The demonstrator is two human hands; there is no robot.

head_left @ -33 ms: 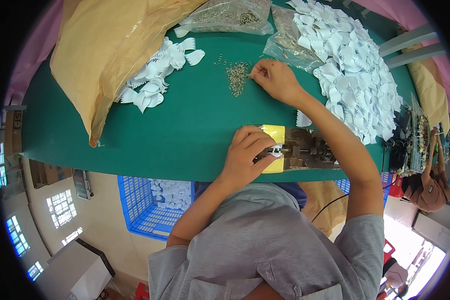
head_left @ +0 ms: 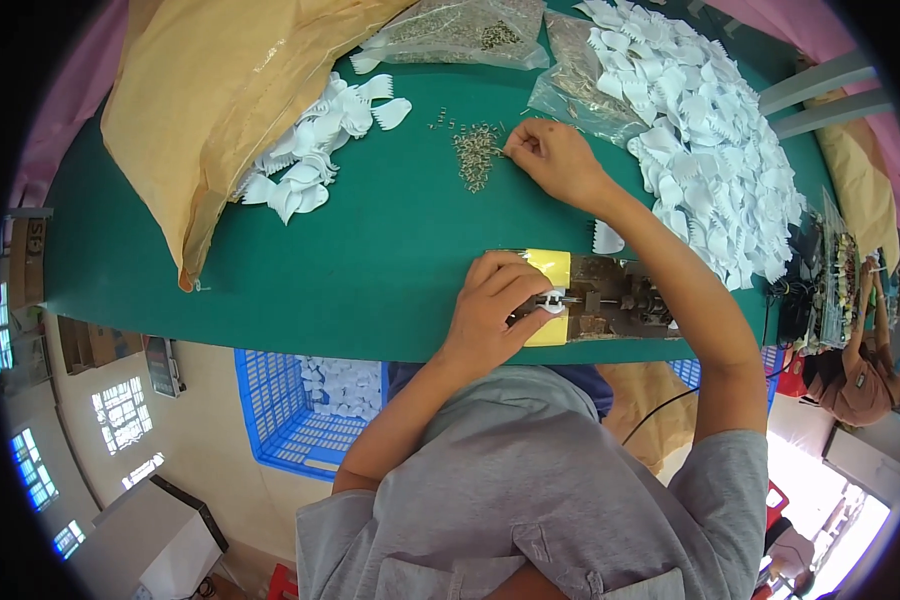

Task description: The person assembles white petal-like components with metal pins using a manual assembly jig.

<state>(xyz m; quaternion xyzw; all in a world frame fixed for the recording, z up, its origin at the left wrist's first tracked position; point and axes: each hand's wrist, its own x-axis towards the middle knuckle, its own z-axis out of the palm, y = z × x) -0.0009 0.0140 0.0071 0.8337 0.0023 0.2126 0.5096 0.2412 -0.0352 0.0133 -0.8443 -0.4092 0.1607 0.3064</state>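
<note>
White piece point(head_left: 553, 303) in left hand point(head_left: 489, 306); right hand point(head_left: 558, 163) pinched

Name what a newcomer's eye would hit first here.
Probably the heap of white toothed pieces at the upper right of the green table, then the large brown sack at upper left. Between them, the right hand is at a small pile of metal bits, while the left hand holds a white piece at a yellow patch.

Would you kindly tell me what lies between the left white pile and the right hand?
In the head view, small metal bits and some bare green tabletop lie there.
</note>
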